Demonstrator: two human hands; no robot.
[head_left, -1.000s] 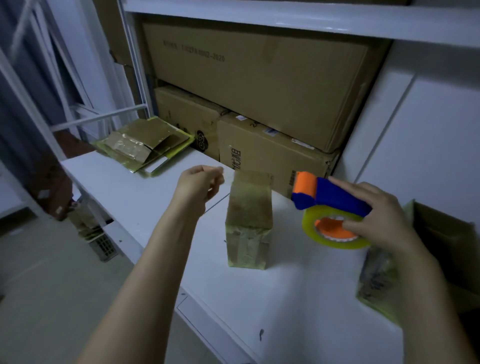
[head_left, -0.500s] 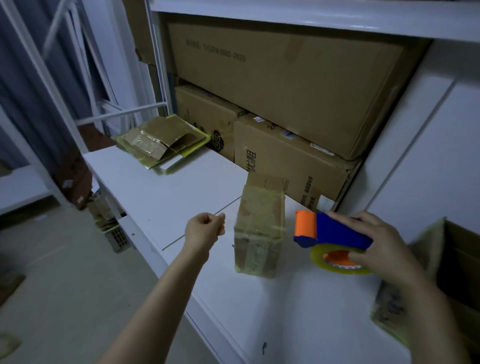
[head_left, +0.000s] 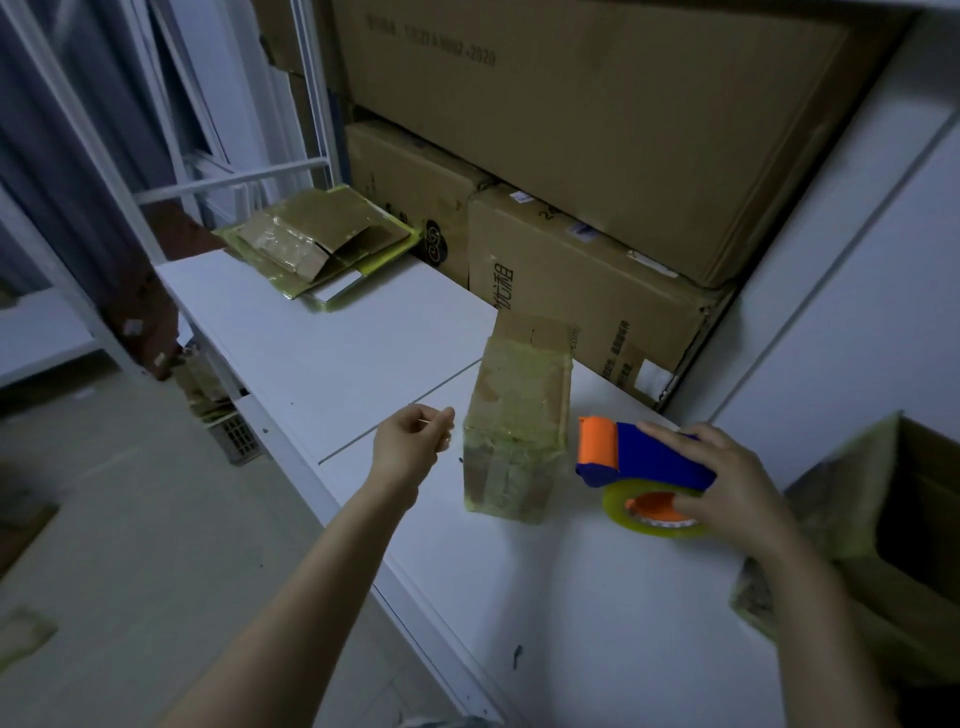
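Observation:
A small cardboard box (head_left: 517, 431) wrapped in yellowish clear tape stands on the white shelf surface (head_left: 571, 623). My right hand (head_left: 727, 488) grips a blue and orange tape dispenser (head_left: 639, 462) with a roll of clear tape, held just right of the box. My left hand (head_left: 413, 444) hovers left of the box, apart from it, with its fingers curled. Whether it pinches a strip of tape I cannot tell.
Large cardboard cartons (head_left: 597, 135) are stacked at the back of the shelf. A flattened taped carton (head_left: 317, 239) lies at the back left. An open taped box (head_left: 893, 545) sits at the right edge. A white upright panel (head_left: 857, 291) stands right. Floor lies left.
Both hands have come lower and nearer to the shelf surface beside the box. The view has shifted, so the shelf and cartons sit further right and up.

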